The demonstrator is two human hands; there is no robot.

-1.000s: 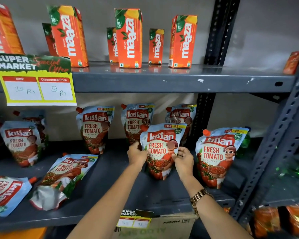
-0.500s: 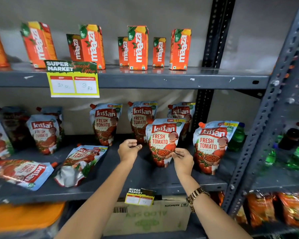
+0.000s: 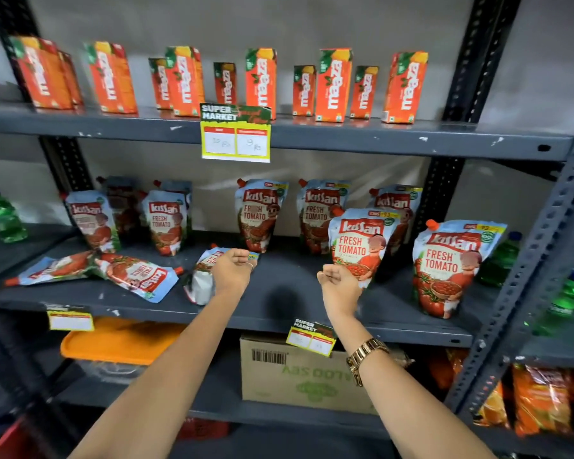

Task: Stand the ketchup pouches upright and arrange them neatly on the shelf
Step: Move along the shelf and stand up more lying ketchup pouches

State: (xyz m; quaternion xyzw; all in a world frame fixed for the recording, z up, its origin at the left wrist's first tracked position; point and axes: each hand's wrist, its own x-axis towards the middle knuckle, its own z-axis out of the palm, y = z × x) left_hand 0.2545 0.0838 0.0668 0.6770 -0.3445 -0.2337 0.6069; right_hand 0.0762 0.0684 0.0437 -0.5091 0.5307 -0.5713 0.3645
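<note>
On the middle shelf (image 3: 279,313), three ketchup pouches (image 3: 259,215) stand along the back right, two more (image 3: 163,221) back left. In front, an upright pouch (image 3: 358,243) stands left of the rightmost pouch (image 3: 448,266). Three lie flat (front left): two (image 3: 136,273) overlapping, one (image 3: 206,273) under the left hand (image 3: 233,266). Juice cartons (image 3: 260,82) line the shelf above; a cardboard box (image 3: 299,376) sits below.

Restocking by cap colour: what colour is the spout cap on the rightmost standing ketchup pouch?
Orange-red, on the rightmost ketchup pouch; the head view shows it at the top-left corner.
</note>
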